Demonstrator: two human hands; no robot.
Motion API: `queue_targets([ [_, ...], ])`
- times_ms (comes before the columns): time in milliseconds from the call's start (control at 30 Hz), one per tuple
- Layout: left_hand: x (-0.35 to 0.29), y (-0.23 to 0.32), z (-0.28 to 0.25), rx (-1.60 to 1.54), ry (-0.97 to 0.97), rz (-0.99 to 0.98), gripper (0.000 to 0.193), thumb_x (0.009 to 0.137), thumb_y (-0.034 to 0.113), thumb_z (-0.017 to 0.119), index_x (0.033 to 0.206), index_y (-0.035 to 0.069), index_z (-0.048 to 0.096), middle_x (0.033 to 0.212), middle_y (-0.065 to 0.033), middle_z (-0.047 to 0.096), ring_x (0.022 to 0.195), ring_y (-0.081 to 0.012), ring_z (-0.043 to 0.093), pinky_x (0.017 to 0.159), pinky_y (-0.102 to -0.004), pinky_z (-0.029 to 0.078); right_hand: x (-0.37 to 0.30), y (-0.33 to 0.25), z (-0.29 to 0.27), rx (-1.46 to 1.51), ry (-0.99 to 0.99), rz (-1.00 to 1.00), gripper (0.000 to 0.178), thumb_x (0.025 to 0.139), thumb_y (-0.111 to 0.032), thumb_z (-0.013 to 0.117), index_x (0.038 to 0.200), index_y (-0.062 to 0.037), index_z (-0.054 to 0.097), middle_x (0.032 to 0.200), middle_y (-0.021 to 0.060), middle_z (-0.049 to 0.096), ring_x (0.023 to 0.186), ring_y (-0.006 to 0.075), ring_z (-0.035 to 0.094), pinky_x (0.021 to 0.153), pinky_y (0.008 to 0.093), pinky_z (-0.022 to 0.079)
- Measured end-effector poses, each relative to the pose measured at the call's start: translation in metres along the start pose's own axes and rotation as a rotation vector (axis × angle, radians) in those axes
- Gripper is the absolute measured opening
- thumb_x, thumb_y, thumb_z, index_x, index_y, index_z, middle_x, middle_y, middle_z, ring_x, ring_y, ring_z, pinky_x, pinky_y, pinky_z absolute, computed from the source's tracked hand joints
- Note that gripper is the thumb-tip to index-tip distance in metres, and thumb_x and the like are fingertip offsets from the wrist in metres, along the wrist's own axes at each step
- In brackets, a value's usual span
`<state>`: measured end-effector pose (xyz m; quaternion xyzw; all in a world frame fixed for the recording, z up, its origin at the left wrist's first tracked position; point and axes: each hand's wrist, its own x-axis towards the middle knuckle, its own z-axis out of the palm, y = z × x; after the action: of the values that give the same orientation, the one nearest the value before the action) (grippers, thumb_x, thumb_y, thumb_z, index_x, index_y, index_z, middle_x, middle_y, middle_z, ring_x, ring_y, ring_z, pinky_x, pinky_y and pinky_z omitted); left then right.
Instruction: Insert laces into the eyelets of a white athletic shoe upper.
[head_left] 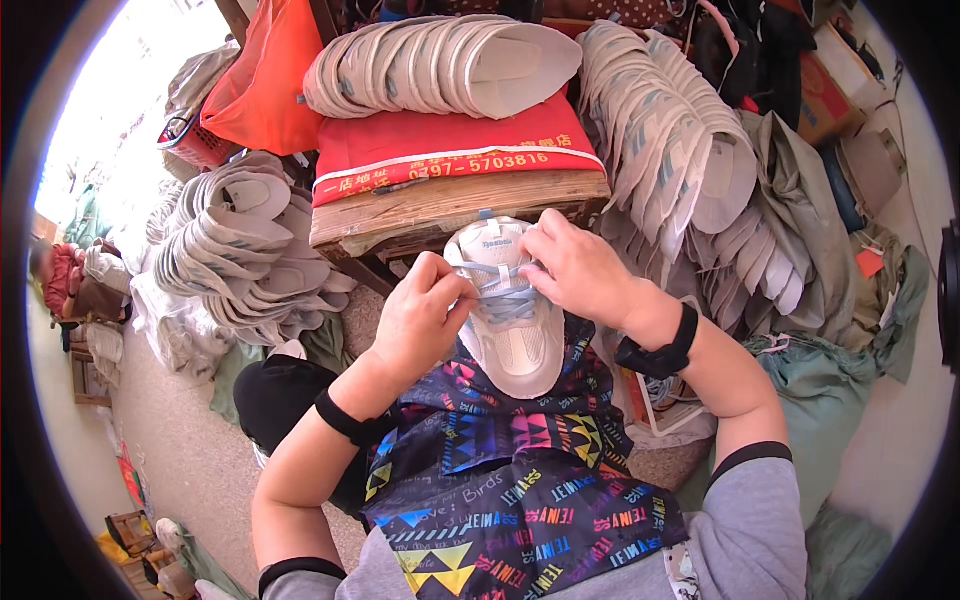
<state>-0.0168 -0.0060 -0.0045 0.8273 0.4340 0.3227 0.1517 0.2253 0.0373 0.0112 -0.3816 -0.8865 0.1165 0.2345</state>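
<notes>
Beyond lap, wooden worktop (400,222), partly under red cloth (370,148). Over lap, dark patterned apron (540,500). On red cloth, row of nested pale shoe uppers (400,70). Above apron, at worktop's front edge, white shoe (515,350), toe toward lap. Right hand (578,270): fingers pinched on shoe's right lacing edge. Left hand (420,308): fingers bent beside left edge, cannot tell whether gripping. Across tongue, blue laces (508,302).

- Worn wooden desk (395,212), its top largely under a red cloth (390,150)
- On the cloth lies a nested row of pale shoe uppers (400,72)
- Speckled floor (185,400), with crumpled white plastic (172,312) on it
</notes>
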Motion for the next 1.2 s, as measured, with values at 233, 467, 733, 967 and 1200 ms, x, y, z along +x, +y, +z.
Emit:
queue_targets([
  [233,0.016,-0.002,-0.009,0.501,0.124,0.167,0.016,0.070,0.010,0.070,0.072,0.008,0.054,0.079,-0.0066,0.047,0.075,-0.0241,0.054,0.063,-0.0375,0.043,-0.006,-0.007,-0.012,-0.067,-0.020,-0.040,0.016,0.083,-0.012,0.065,0.090,-0.0046,0.053,0.091,0.0140,0.050,0.077,0.0326,0.061,0.065,0.0429,0.050],
  [467,0.020,0.007,0.007,0.398,0.161,0.159,0.018,0.071,0.010,0.069,0.063,0.008,0.053,0.072,-0.0061,0.047,0.068,-0.0244,0.054,0.062,-0.0380,0.042,-0.026,-0.008,-0.055,-0.203,0.082,0.078,0.010,0.084,-0.008,0.064,0.088,-0.0059,0.054,0.088,0.0119,0.048,0.071,0.0325,0.058,0.060,0.0423,0.046],
  [733,0.007,0.001,0.011,0.178,0.072,0.086,0.016,0.080,0.009,0.069,0.069,0.006,0.057,0.074,-0.0074,0.051,0.063,-0.0257,0.055,0.059,-0.0381,0.043,-0.041,0.007,-0.077,-0.312,0.188,0.216,0.011,0.087,-0.009,0.064,0.088,-0.0061,0.053,0.087,0.0113,0.049,0.068,0.0329,0.058,0.059,0.0418,0.047],
  [967,0.015,-0.001,0.003,-0.043,0.216,-0.181,0.018,0.082,0.006,0.071,0.097,0.005,0.064,0.089,-0.0075,0.051,0.062,-0.0139,0.050,0.056,-0.0284,0.044,-0.030,-0.015,-0.025,0.148,0.056,0.225,0.016,0.084,-0.010,0.067,0.098,-0.0085,0.061,0.095,0.0104,0.055,0.083,0.0305,0.062,0.070,0.0386,0.050],
  [1200,0.021,0.000,0.008,-0.074,0.128,-0.205,0.014,0.079,0.008,0.073,0.091,0.006,0.067,0.092,-0.0095,0.050,0.079,-0.0257,0.054,0.070,-0.0345,0.047,-0.019,-0.027,-0.002,0.105,-0.029,0.113,0.013,0.083,-0.010,0.066,0.093,-0.0057,0.059,0.093,0.0104,0.056,0.081,0.0312,0.062,0.070,0.0395,0.051],
])
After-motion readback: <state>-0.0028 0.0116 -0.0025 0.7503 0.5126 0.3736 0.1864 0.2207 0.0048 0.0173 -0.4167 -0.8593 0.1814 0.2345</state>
